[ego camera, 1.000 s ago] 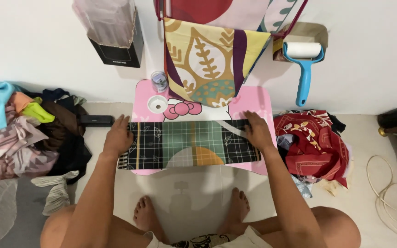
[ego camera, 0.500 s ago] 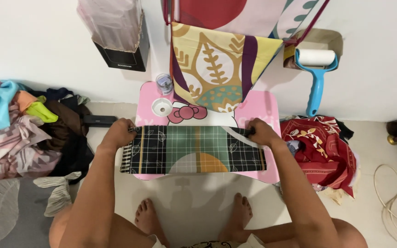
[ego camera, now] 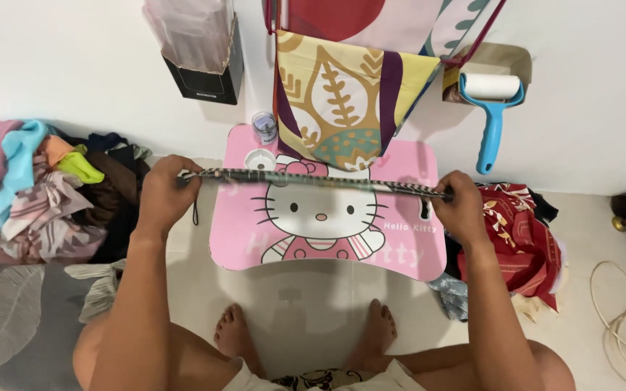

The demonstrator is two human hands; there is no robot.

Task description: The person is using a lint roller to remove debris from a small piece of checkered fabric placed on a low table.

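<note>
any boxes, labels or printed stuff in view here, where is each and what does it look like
Black box: on the floor against the wall, upper left, small pale label, clear plastic on top.
Small clear jar: back left corner of the pink cartoon-cat table, dark label.
Cardboard box: by the wall, upper right, brown, open.

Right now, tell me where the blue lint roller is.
In the head view, the blue lint roller leans against the white wall at upper right, just right of the hanging patterned cloth and above the red clothes pile.
</note>
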